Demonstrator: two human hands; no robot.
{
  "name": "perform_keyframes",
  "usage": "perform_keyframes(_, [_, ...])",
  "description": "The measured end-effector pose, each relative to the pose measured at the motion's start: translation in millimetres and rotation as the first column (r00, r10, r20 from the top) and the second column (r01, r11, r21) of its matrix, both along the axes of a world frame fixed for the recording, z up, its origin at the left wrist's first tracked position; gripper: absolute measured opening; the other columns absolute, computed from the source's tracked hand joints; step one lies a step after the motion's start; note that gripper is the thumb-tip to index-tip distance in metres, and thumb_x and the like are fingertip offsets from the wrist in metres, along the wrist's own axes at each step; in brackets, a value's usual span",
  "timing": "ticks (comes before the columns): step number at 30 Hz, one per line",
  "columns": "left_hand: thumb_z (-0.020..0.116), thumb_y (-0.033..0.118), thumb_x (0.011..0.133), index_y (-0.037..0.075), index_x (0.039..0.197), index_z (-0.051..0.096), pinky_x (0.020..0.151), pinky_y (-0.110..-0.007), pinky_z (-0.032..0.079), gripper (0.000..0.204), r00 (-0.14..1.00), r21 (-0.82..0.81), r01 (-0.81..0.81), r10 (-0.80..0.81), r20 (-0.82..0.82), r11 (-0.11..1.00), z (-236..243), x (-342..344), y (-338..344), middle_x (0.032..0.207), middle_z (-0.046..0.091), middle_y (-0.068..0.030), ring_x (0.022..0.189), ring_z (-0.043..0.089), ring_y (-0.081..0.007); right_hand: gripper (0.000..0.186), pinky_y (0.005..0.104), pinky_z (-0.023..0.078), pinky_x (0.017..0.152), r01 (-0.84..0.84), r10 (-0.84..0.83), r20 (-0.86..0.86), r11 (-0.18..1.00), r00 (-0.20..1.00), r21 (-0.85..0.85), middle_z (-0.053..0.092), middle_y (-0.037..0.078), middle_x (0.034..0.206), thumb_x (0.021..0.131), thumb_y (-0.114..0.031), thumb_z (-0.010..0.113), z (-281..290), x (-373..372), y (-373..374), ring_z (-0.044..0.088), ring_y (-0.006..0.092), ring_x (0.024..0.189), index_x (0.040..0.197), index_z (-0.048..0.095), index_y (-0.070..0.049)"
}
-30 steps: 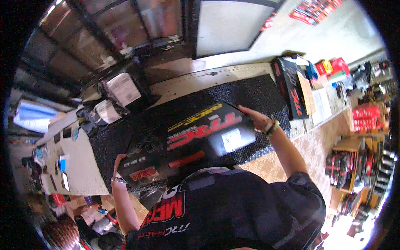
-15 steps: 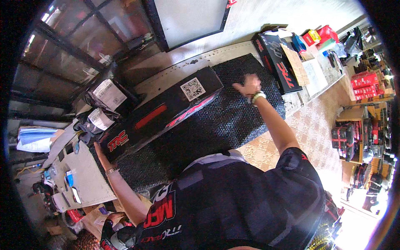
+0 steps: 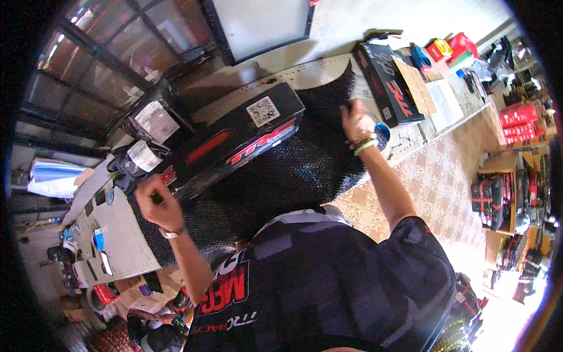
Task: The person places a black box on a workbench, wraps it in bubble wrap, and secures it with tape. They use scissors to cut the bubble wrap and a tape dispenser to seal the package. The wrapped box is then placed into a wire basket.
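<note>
My left hand is at the left end of a long black box with red lettering and a square code label; its curled fingers are slightly blurred, and whether they touch the box is unclear. The box lies tilted across a black bubble-wrap sheet. My right hand is closed on the sheet's right edge, which is raised and curled. A round blue object, partly hidden, sits just beside that hand.
Wrapped parcels with white labels stand back left, near papers. Another black box, a cardboard piece and small packages are along the bench's right. Shelves with red boxes stand right of the tiled floor.
The box has rolled onto a narrower side and shifted back. The sheet's right edge is now lifted and drawn leftward by my right hand. My left hand has come up off the box's end face.
</note>
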State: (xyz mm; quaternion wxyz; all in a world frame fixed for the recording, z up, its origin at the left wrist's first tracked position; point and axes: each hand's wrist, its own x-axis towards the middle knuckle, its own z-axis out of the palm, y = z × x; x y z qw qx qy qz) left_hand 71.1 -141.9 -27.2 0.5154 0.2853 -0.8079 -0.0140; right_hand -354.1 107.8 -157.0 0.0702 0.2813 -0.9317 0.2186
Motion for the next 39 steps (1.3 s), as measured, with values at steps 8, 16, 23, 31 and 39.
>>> perform_keyframes(8, [0.068,0.014,0.080,0.008,0.133,0.049,0.096,-0.043,0.044,0.057,0.528,0.762,0.482,-0.838,0.140,0.431,-113.3,-124.6,124.7,0.134,0.049,-0.0131,0.123,0.043,-0.0335,0.028,0.0405,0.047,0.088,-0.793,0.877,0.452,0.389,0.162,-0.470,0.066,0.017,0.103,0.086,-0.023,0.060,-12.5,121.8,-24.2,0.062,0.0322,0.099,0.107,0.065,-0.006])
perform_keyframes(16, [0.060,0.020,0.085,0.020,0.123,0.057,0.102,-0.058,0.033,0.038,0.392,0.702,0.110,-0.680,0.620,0.704,-215.7,-124.6,152.3,0.144,0.040,-0.0075,0.130,0.037,-0.0346,0.049,0.0480,0.045,0.089,-0.150,0.145,0.045,0.981,0.988,0.122,0.060,0.018,0.109,0.084,-0.042,0.060,-132.6,-14.6,-16.8,0.059,0.0363,0.100,0.114,0.055,-0.003])
perform_keyframes(23, [0.064,0.005,0.079,0.009,0.113,0.060,0.087,-0.042,0.047,0.034,0.636,0.467,0.644,-0.763,0.114,0.606,-127.6,-151.2,145.6,0.130,0.052,-0.0090,0.108,0.055,-0.0278,0.053,0.0451,0.052,0.079,-0.056,0.060,0.379,0.998,0.923,-0.022,0.064,0.022,0.101,0.079,-0.034,0.066,-86.5,-21.3,-1.3,0.066,0.0337,0.091,0.117,0.053,0.001])
perform_keyframes(31, [0.065,0.015,0.088,0.006,0.133,0.041,0.078,-0.032,0.050,0.051,0.694,0.743,0.655,-0.494,-0.523,0.134,-19.1,-152.7,169.0,0.111,0.060,-0.0100,0.091,0.061,-0.0188,0.042,0.0291,0.052,0.069,-0.441,0.605,0.177,0.722,0.777,-0.533,0.064,0.010,0.100,0.077,-0.001,0.072,113.9,142.3,21.8,0.064,0.0178,0.081,0.114,0.053,-0.002])
perform_keyframes(39, [0.063,0.021,0.090,-0.001,0.110,0.058,0.044,-0.026,0.050,0.030,0.842,0.882,0.468,-0.279,-0.462,-0.048,-20.6,-86.4,136.3,0.078,0.064,-0.0065,0.058,0.061,-0.0107,0.044,0.0326,0.054,0.076,-0.588,0.664,-0.061,0.612,0.746,-0.529,0.056,0.016,0.116,0.076,0.005,0.068,114.5,156.2,-1.5,0.059,0.0281,0.101,0.118,0.055,-0.001])
